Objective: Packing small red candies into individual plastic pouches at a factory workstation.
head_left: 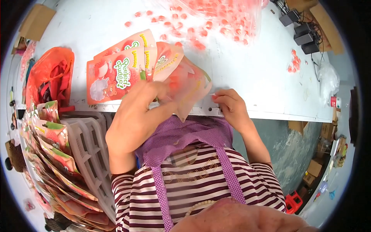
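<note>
My left hand (pixel 135 116) grips a pink candy pouch (pixel 189 87) at the table's front edge. Its lower part looks see-through, with reddish pieces showing inside. To the right of the pouch, my right hand (pixel 233 107) is closed in a pinch on a small red wrapped candy (pixel 213 96), mostly covered by the fingers. Several flat printed pouches (pixel 116 75) overlap on the table beyond my left hand. Farther back, loose red candies (pixel 176 25) lie scattered in front of a large clear plastic bag (pixel 232 15) of the same candies.
Left of me, many pouches (pixel 58 154) stand packed in a white plastic crate (pixel 91 147). An orange-red plastic bag (pixel 50 73) sits at the table's left end. A small candy cluster (pixel 294 62), black power adapters (pixel 305 36) with cables and a crumpled clear bag (pixel 328 81) lie at right.
</note>
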The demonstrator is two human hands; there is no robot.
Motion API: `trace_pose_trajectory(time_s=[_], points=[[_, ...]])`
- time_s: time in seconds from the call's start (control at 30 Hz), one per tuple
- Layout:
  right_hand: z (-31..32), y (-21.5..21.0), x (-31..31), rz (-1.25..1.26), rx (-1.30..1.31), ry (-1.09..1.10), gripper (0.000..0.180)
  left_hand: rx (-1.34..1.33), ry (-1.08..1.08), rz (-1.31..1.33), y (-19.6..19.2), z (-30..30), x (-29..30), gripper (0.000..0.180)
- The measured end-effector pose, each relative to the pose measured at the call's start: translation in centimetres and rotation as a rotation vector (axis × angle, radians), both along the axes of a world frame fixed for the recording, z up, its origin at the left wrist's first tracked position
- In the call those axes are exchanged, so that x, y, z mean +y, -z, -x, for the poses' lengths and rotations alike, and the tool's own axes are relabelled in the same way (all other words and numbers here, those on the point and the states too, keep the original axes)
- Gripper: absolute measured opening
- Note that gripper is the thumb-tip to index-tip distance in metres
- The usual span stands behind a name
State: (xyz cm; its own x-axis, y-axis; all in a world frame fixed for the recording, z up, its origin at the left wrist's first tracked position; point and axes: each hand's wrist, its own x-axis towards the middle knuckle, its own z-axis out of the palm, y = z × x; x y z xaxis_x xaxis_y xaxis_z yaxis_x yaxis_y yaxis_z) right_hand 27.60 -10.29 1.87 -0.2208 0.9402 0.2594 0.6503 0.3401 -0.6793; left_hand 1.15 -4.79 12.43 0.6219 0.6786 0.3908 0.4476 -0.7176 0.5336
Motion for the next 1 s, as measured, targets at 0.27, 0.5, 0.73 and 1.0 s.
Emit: trace_pose_trajectory(time_s=[0.27, 0.5, 0.73, 1.0], points=[[2.9, -10.0, 2.3, -0.593, 0.298, -0.068, 0.015, -0.022, 0.058, 0.095, 0.1, -0.5, 0.3, 0.018], [6.4, -10.3, 5.9, -0.571, 0.144, -0.218, 0.022, -0.094, 0.068, -0.039, -0.2, -0.9, 1.0, 0.015], [4.6, -13.1, 4.7, -0.516, -0.217, -0.358, 0.027, -0.232, 0.163, -0.011, -2.1, 1.4, 0.7, 0.016], [4.4, -12.8, 5.6, -0.426, 0.177, -0.242, 0.050, -0.475, 0.273, 0.105, -2.4, 2.6, -0.4, 0.019]])
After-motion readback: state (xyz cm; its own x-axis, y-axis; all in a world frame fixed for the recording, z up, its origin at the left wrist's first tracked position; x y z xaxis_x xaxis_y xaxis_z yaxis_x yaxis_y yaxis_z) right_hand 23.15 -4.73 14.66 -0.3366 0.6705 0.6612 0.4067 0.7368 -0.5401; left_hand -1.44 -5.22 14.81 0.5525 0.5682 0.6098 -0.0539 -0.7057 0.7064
